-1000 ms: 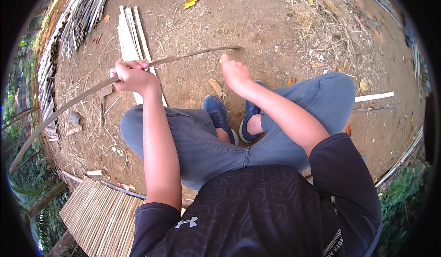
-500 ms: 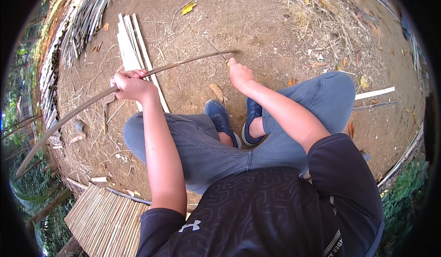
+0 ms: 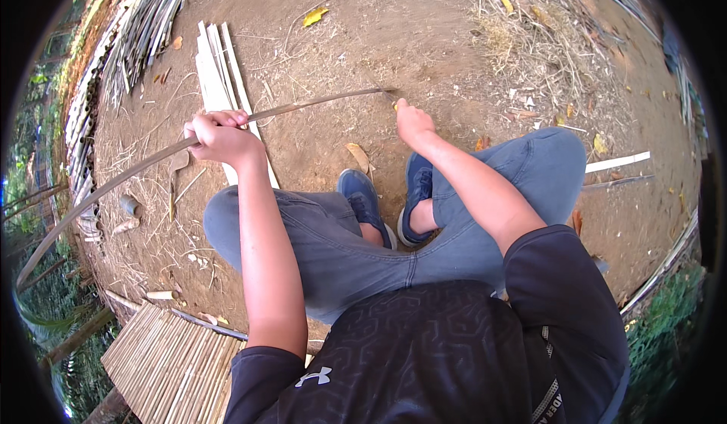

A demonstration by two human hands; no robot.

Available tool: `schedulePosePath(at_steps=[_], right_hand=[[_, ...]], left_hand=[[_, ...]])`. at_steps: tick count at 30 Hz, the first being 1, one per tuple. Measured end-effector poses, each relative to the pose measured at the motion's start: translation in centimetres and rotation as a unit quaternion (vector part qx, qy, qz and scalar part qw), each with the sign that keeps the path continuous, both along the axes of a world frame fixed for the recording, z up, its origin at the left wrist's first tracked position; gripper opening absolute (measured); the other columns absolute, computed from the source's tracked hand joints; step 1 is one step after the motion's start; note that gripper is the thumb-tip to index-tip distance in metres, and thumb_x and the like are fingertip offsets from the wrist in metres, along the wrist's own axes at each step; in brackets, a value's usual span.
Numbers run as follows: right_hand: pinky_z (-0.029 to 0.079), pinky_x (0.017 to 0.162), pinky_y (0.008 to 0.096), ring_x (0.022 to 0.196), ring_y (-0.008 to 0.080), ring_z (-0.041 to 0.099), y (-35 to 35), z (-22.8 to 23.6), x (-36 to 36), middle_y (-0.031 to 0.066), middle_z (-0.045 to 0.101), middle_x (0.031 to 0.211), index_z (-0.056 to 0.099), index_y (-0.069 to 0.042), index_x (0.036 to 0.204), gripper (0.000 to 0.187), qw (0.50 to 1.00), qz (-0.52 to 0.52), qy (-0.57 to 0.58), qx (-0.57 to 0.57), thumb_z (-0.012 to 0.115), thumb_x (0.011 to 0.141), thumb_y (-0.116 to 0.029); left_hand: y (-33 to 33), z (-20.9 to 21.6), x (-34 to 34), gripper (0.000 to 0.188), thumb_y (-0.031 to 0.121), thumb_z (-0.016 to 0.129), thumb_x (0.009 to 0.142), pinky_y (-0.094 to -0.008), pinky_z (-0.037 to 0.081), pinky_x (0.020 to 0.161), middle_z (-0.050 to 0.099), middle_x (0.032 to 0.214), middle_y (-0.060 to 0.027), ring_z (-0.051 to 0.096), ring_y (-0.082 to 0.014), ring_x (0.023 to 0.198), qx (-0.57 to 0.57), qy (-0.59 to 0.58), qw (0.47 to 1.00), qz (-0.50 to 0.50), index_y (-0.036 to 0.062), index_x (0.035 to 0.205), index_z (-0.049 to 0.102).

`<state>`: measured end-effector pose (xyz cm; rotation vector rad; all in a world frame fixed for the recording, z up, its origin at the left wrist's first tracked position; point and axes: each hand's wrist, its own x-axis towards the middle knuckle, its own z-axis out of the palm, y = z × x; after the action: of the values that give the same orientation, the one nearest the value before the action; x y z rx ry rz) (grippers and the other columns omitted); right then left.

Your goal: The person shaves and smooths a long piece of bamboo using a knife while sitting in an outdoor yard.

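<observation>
A long, thin brown strip point(image 3: 318, 100), likely bamboo or cane, runs across the view in a curve. My left hand point(image 3: 223, 138) is closed round it, left of my knees. The strip's left part bends down toward the rim of the view; its right tip is out in front of my feet. In my right hand point(image 3: 415, 125), fingers wrapped, is a thin knife with a yellowish handle point(image 3: 395, 107). Its narrow blade crosses the strip close to the right tip; whether it touches cannot be made out.
Pale split strips point(image 3: 216, 68) lie on the dirt beyond my left hand. Bundled sticks point(image 3: 148, 34) are stacked at the far left. A slatted bamboo seat point(image 3: 166, 363) stands at the lower left. Dry straw point(image 3: 530, 34) and yellow leaves are scattered at the far right.
My right hand and the knife have shifted right, along the strip toward its tip. My left hand keeps its grip, nearly in place; the strip's left end has moved slightly outward.
</observation>
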<state>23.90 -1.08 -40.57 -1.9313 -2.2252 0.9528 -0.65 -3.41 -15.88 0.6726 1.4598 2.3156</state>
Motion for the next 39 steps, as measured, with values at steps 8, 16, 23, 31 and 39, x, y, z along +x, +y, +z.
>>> schedulePosePath(at_steps=[8, 16, 23, 31, 39], right_hand=[[0.053, 0.069, 0.0558, 0.083, 0.0464, 0.067, -1.2, 2.3, -2.8, 0.0276, 0.067, 0.083, 0.043, -0.002, 0.108, 0.022, 0.997, -0.032, 0.063, 0.023, 0.05, 0.088, -0.004], [0.054, 0.077, 0.0539, 0.093, 0.0431, 0.068, -1.1, 1.9, -1.4, 0.0271, 0.069, 0.095, 0.048, -0.002, 0.108, 0.017, 0.999, -0.003, 0.03, -0.024, 0.043, 0.092, -0.003], [0.055, 0.077, 0.052, 0.09, 0.0426, 0.068, -0.6, 2.2, -1.4, 0.0275, 0.069, 0.092, 0.049, 0.001, 0.109, 0.019, 0.999, -0.022, 0.024, -0.015, 0.044, 0.091, -0.003], [0.054, 0.08, 0.0514, 0.096, 0.04, 0.068, -0.8, 1.2, -2.0, 0.0265, 0.069, 0.097, 0.047, -0.001, 0.109, 0.017, 0.997, -0.046, 0.027, -0.06, 0.041, 0.094, -0.004], [0.052, 0.079, 0.055, 0.093, 0.0446, 0.067, -0.8, 1.1, -2.9, 0.0266, 0.068, 0.093, 0.045, -0.004, 0.113, 0.025, 0.997, -0.047, 0.043, -0.04, 0.048, 0.088, 0.0]], left_hand=[[0.2, -0.2, -0.8, 0.022, 0.006, 0.04, 0.084, -0.031, 0.034, 0.037, 0.034, 0.046, -0.0042, 0.034, -0.0151, 0.037, -0.001, -0.038, 0.999, 0.023, 0.0106, 0.064, 0.031], [0.2, -0.4, -1.0, 0.019, 0.007, 0.042, 0.081, -0.0312, 0.034, 0.037, 0.034, 0.046, -0.0043, 0.034, -0.0156, 0.037, -0.016, -0.042, 0.998, 0.038, 0.0106, 0.065, 0.032], [0.5, 0.5, 0.0, 0.019, 0.008, 0.039, 0.077, -0.0315, 0.03, 0.041, 0.031, 0.049, -0.0031, 0.03, -0.0144, 0.04, -0.018, -0.017, 1.0, 0.016, 0.0125, 0.061, 0.029], [0.5, -0.2, -1.3, 0.021, 0.007, 0.041, 0.081, -0.0304, 0.034, 0.037, 0.032, 0.046, -0.0029, 0.033, -0.0137, 0.037, -0.006, -0.023, 0.999, 0.026, 0.0119, 0.063, 0.031], [0.7, -0.1, -1.6, 0.018, 0.006, 0.043, 0.079, -0.0313, 0.038, 0.046, 0.035, 0.054, -0.0028, 0.036, -0.0154, 0.045, -0.041, -0.05, 0.995, 0.075, 0.0101, 0.066, 0.031]])
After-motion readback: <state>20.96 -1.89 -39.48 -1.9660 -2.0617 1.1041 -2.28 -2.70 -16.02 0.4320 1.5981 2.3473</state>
